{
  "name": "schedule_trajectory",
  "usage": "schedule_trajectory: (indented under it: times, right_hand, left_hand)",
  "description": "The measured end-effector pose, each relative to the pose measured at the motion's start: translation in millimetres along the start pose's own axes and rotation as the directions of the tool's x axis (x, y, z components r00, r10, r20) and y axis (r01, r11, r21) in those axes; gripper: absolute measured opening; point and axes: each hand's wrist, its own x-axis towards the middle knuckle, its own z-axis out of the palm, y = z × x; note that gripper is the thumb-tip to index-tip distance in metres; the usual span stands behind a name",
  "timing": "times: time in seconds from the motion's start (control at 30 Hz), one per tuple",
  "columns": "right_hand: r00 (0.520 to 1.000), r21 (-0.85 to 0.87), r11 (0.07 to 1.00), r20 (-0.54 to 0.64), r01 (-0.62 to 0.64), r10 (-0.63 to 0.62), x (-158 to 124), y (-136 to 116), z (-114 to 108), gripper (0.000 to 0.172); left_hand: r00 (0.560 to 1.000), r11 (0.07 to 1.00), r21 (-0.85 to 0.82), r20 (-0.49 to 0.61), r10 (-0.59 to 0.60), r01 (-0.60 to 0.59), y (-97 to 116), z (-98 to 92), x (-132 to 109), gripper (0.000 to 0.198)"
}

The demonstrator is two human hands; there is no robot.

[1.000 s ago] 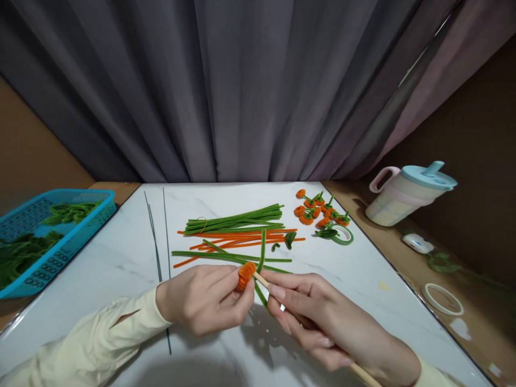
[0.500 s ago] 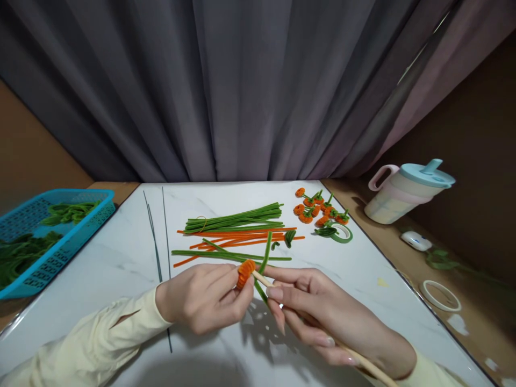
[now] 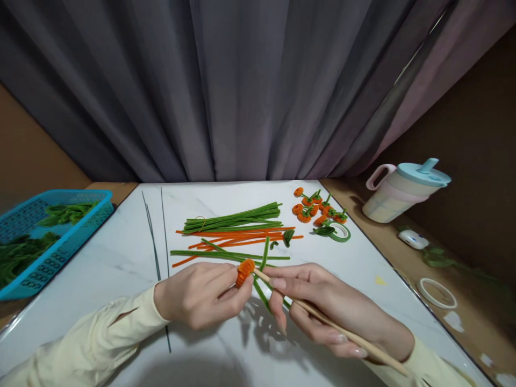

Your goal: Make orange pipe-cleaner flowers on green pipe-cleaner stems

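My left hand (image 3: 205, 294) pinches a small ridged orange piece (image 3: 244, 272) between thumb and fingers. In my right hand (image 3: 322, 301) is a long thin wooden stick (image 3: 342, 332), its tip at the right side of the orange piece. Green fuzzy stems (image 3: 264, 254) stick out above and below, between the two hands; where they are attached is hidden. Just behind the hands lie loose green stems (image 3: 226, 255), orange stems (image 3: 242, 237) and a green bundle (image 3: 237, 217) on the white table.
A blue basket (image 3: 74, 236) with green pieces stands left. Thin dark wires (image 3: 166, 231) lie left of centre. Several orange pieces with green tops (image 3: 305, 216) and a green tape roll (image 3: 341, 231) are at back right. Further right are a lidded jug (image 3: 397, 192) and a white ring (image 3: 438, 293).
The wooden stick shows more of its length under my right hand and lies at a slightly different angle. The upright green stem leans slightly differently. My left hand still pinches the orange piece.
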Motion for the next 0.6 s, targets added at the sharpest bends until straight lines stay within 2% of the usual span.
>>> schedule_trajectory:
  times: [0.27,0.43,0.6]
  right_hand:
    - [0.998,-0.010,0.999,0.044,-0.034,0.035,-1.0,-1.2,-4.8,0.029]
    - [0.998,-0.015,0.998,0.024,-0.060,0.061,-3.6,1.4,-4.5,0.027]
    - [0.996,-0.052,0.995,-0.022,-0.086,0.085,-7.0,2.7,1.6,0.026]
  left_hand:
    - [0.995,0.992,-0.092,-0.046,-0.093,0.089,1.9,5.4,-5.7,0.026]
    - [0.986,0.980,-0.107,0.024,-0.164,0.166,8.0,5.1,-2.9,0.024]
    - [0.984,0.978,-0.127,-0.045,-0.170,0.163,7.1,4.4,-0.5,0.022]
